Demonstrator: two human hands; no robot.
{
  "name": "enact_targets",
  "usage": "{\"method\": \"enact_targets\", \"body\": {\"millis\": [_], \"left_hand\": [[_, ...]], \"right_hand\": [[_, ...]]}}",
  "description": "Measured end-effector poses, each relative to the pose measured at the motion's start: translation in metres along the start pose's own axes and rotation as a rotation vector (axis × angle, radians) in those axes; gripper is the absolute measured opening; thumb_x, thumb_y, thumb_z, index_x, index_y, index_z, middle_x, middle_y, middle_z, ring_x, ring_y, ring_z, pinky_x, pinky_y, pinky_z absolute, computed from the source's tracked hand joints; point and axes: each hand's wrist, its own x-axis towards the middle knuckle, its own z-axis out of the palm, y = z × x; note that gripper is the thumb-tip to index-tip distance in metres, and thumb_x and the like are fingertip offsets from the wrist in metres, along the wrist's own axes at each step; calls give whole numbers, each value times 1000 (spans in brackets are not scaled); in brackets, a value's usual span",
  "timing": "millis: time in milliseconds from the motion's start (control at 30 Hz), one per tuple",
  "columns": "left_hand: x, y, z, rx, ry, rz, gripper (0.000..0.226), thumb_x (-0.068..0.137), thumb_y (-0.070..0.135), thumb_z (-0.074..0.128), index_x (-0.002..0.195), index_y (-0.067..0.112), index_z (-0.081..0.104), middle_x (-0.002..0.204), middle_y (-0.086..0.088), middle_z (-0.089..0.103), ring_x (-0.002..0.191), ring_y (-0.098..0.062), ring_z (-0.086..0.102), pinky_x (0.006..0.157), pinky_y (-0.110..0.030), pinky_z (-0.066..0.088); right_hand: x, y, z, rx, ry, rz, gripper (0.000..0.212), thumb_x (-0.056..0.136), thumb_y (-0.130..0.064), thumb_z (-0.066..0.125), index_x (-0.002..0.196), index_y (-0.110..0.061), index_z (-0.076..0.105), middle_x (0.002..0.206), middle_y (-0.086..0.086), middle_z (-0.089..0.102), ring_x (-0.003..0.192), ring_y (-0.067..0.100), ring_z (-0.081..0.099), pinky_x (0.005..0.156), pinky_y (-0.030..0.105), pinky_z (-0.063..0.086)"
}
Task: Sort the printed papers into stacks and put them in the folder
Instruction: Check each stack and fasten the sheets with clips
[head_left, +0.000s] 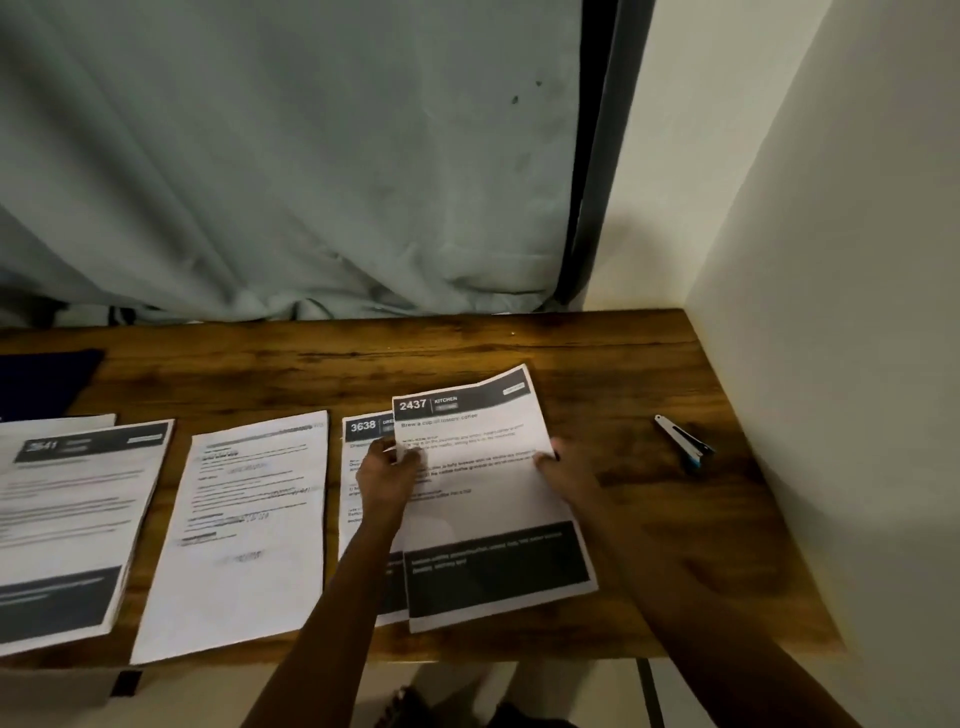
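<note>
1. Sorting looks well under way — three piles lie in a row on the table: a thick left stack, a middle pile and the 3638 pile.
2. The 2437 sheet lies askew, overlapping the 3638 pile. The left hand pinches its left edge, and the right hand grips its right edge.
3. Left to do, by my judgement — place this sheet, then load every pile into what looks like the dark folder, apart at the table's far left.
</note>
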Motion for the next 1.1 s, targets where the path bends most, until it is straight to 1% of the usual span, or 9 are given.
{"method": "enact_targets", "body": {"millis": [200, 400, 533, 667, 767, 900, 967, 1033, 1100], "left_hand": [[11, -24, -32, 171, 18, -29, 42, 91, 10, 60, 132, 11, 48, 127, -14, 60, 109, -34, 61, 86, -45, 52], [32, -45, -40, 330, -43, -69, 38, 87, 14, 64, 123, 14, 53, 123, -14, 58, 113, -35, 55, 100, -53, 44], [40, -42, -42, 320, -65, -127, 45, 84, 9, 66, 125, 10, 49, 129, -17, 47, 121, -38, 46, 102, -50, 43], [51, -39, -48, 291, -81, -175, 52, 81, 7, 69, 127, 7, 44, 124, -16, 49, 117, -36, 51, 96, -49, 49], [64, -45, -55, 263, -143, -209, 49, 82, 7, 67, 126, 2, 47, 120, -16, 58, 110, -34, 59, 88, -44, 54], [66, -41, -61, 274, -258, -168, 25, 89, 7, 57, 114, 7, 58, 116, -13, 63, 108, -31, 60, 93, -46, 51], [70, -30, -80, 226, -280, -124, 14, 93, 5, 52, 105, 11, 50, 103, -6, 60, 97, -22, 59, 83, -34, 53], [72, -18, -89, 188, -258, -68, 9, 95, 9, 51, 102, 12, 47, 90, -2, 56, 79, -13, 56, 60, -18, 48], [80, -12, -105, 182, -214, -8, 13, 93, 13, 53, 103, 6, 52, 88, -7, 58, 72, -11, 54, 48, -16, 42]], "right_hand": [[-5, -17, 62, -81, 7, 19, 26, 100, -16, 43, 112, 2, 59, 117, 17, 61, 106, 26, 59, 74, 19, 39], [-7, -31, 93, -291, 172, 108, 38, 97, -28, 48, 127, -5, 47, 131, 16, 49, 121, 31, 47, 103, 37, 36], [-11, -41, 98, -161, 114, 177, 46, 89, -24, 62, 127, -4, 45, 131, 17, 51, 116, 32, 53, 99, 42, 46], [-21, -53, 88, -67, 38, 177, 34, 92, -18, 60, 122, -4, 51, 124, 14, 56, 113, 29, 56, 88, 30, 45], [-25, -63, 82, 16, -19, 197, 32, 94, -22, 58, 123, -10, 51, 127, 14, 55, 112, 29, 55, 94, 35, 43], [-26, -80, 73, 73, -36, 200, 34, 96, -21, 55, 128, -11, 49, 131, 15, 52, 111, 29, 52, 98, 40, 39], [-28, -102, 77, 97, -14, 175, 35, 96, -17, 53, 130, -7, 48, 133, 16, 51, 118, 32, 49, 100, 42, 37], [-28, -115, 70, 160, -13, 159, 31, 97, -12, 51, 127, -4, 51, 131, 16, 53, 120, 35, 49, 98, 43, 39], [-29, -127, 74, 203, -43, 122, 28, 97, -11, 51, 124, -4, 52, 127, 15, 56, 118, 34, 52, 96, 42, 41]]}}
